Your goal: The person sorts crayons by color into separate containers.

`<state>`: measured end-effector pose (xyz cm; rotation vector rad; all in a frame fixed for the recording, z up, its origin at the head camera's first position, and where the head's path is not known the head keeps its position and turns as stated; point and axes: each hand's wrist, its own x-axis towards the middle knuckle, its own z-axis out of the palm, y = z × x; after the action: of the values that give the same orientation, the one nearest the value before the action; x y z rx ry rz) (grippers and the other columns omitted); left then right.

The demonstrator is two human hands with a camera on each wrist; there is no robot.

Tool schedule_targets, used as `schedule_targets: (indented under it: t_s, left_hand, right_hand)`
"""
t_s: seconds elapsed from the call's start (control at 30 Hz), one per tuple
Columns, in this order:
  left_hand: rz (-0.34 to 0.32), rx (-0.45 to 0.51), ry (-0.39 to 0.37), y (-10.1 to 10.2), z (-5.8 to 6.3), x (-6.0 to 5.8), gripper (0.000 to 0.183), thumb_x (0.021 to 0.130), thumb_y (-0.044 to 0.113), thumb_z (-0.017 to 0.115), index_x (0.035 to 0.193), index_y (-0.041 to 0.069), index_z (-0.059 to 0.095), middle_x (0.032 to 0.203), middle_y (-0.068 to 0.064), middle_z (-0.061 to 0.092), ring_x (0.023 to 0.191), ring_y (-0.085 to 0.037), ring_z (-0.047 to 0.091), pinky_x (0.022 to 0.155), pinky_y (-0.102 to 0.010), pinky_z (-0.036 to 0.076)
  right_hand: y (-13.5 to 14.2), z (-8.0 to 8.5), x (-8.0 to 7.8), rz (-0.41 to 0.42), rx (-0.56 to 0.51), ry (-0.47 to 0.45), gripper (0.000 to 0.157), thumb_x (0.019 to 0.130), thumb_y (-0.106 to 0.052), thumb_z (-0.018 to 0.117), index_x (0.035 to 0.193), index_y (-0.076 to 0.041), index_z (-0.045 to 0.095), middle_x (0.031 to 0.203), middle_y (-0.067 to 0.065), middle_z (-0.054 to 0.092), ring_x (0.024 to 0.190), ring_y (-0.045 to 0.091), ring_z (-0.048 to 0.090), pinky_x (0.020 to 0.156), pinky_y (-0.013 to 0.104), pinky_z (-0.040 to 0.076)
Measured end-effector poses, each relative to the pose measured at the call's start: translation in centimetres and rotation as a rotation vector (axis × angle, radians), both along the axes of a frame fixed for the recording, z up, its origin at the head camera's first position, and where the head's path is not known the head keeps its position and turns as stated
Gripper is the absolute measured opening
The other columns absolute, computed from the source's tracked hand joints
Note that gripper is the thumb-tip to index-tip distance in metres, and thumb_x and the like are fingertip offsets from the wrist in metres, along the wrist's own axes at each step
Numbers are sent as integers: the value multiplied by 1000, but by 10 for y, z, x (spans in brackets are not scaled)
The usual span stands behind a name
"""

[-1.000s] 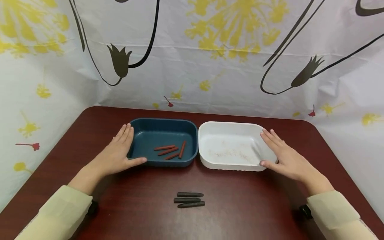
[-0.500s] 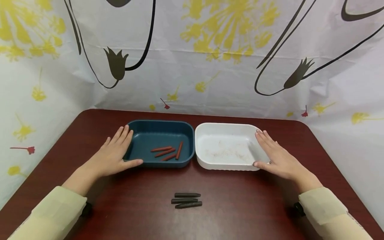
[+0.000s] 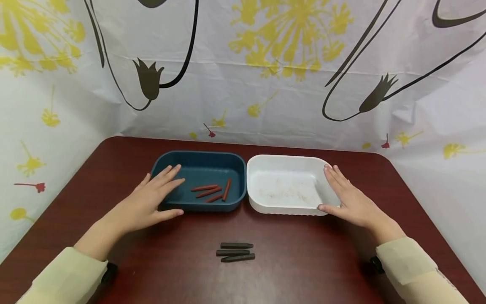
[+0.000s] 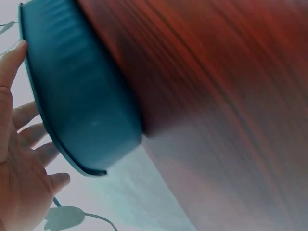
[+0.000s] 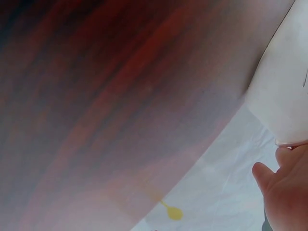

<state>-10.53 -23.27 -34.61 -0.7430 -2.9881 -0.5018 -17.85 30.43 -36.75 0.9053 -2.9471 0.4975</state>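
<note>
A dark blue tray (image 3: 197, 206) stands at the back left of the table, with several red-brown crayons (image 3: 209, 192) lying in it. My left hand (image 3: 146, 202) is spread over that tray's left end, fingers straight and nothing held. Side by side with it is a white tray (image 3: 286, 210), its floor marked with brownish smudges. At the white tray's right end my right hand (image 3: 353, 202) rests against the rim with straight fingers. Three black crayons (image 3: 235, 252) lie close together on the table in front of the trays.
The dark red wooden table (image 3: 182, 261) has rounded far corners. Behind it and along both sides hangs a white sheet (image 3: 228, 84) printed with yellow and dark flowers.
My left hand has shifted from the blue tray's left rim to the right, over the tray's inside. The right hand stays at the white tray. The head view has shifted slightly.
</note>
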Motion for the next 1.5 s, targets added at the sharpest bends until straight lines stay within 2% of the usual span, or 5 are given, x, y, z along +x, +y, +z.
schedule_targets:
  t_s: [0.3,0.63,0.93,1.13,1.5]
  left_hand:
    - [-118,56,102,26,9,11,65,90,39,73,144,10,52,166,-6,23,151,-33,27,113,-55,37]
    - [-244,106,131,59,10,24,44,91,33,72,129,11,65,138,-2,60,127,-19,57,100,-43,52]
    - [-354,78,150,92,10,24,35,93,31,70,120,9,71,119,0,68,114,-14,61,100,-37,52]
    - [-361,26,4,111,12,23,30,94,31,68,115,11,72,104,2,67,97,-9,60,93,-31,54]
    - [-238,-82,-263,132,13,16,22,89,30,73,104,13,73,92,4,66,81,-8,57,74,-29,51]
  right_hand:
    - [-1,0,0,20,-18,27,100,89,-41,71,159,-2,11,168,16,8,156,20,-6,115,7,-6]
    - [-2,1,1,-6,-37,3,100,88,-41,72,160,-6,11,168,14,8,157,19,-5,111,3,-4]
    - [2,1,1,-1,-39,0,100,90,-40,71,160,-5,9,168,15,7,156,20,-7,114,6,-5]
    - [3,0,2,-3,-45,-14,100,90,-40,71,160,-6,8,168,15,6,156,19,-8,115,7,-5]
    - [1,1,2,-10,-52,-16,100,89,-41,72,160,-7,10,168,15,8,156,19,-7,115,7,-3]
